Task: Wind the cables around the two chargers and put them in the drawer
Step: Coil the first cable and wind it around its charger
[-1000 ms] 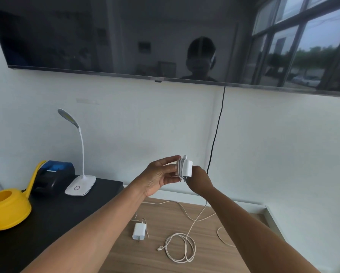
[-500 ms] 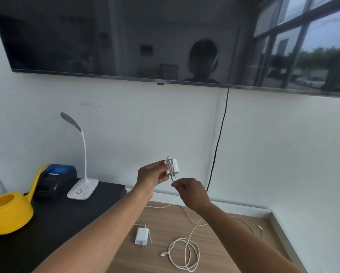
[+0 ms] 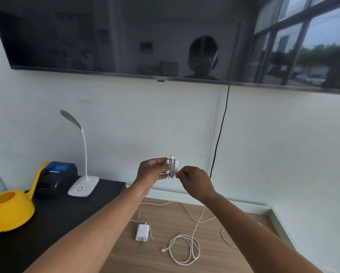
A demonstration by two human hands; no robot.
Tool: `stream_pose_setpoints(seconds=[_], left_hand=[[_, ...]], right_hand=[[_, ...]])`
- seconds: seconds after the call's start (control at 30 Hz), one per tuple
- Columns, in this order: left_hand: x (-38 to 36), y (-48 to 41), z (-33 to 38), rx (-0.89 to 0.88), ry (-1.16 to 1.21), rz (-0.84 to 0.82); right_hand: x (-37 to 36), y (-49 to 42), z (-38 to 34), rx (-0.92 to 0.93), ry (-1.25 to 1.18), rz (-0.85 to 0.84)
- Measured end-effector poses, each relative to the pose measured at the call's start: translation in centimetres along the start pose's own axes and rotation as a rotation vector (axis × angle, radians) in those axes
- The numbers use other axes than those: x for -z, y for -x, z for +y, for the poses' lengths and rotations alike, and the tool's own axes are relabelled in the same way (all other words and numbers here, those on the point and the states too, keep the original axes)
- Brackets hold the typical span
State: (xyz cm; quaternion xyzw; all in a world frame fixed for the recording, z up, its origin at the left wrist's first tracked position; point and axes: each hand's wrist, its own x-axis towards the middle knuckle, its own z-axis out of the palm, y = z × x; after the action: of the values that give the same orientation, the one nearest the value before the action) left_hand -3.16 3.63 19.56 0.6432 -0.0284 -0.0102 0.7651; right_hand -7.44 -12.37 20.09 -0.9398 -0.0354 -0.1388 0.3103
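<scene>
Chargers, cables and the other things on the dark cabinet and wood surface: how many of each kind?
Chargers: 2, one held, one lying on the wood
Loose cables: 1
Desk lamps: 1
Watering cans: 1
Printers: 1
Total: 6

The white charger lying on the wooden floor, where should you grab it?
Pinch the charger across its two long flat sides, coming straight down from above. It lies flat, prongs pointing toward the camera, its cable trailing away, so the body is free.

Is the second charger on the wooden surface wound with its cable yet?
No: the second charger lies on the wooden surface with its cable loose in loops beside it.
</scene>
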Motion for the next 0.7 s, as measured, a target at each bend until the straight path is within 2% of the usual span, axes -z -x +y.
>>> stream_pose_setpoints(seconds=[0.27, 0.57, 0.7], left_hand=[[0.0, 0.5, -0.3, 0.074, -0.035, -0.142], [-0.1, 1.8, 0.1, 0.151, 0.059, -0.300], [-0.2, 2.1, 0.1, 0.167, 0.113, -0.347]], right_hand=[[2.9, -1.8, 0.3, -0.071, -0.152, 0.035], [4.0, -1.6, 0.6, -0.078, -0.586, -0.009], [3.8, -1.2, 0.8, -0.146, -0.726, -0.004]])
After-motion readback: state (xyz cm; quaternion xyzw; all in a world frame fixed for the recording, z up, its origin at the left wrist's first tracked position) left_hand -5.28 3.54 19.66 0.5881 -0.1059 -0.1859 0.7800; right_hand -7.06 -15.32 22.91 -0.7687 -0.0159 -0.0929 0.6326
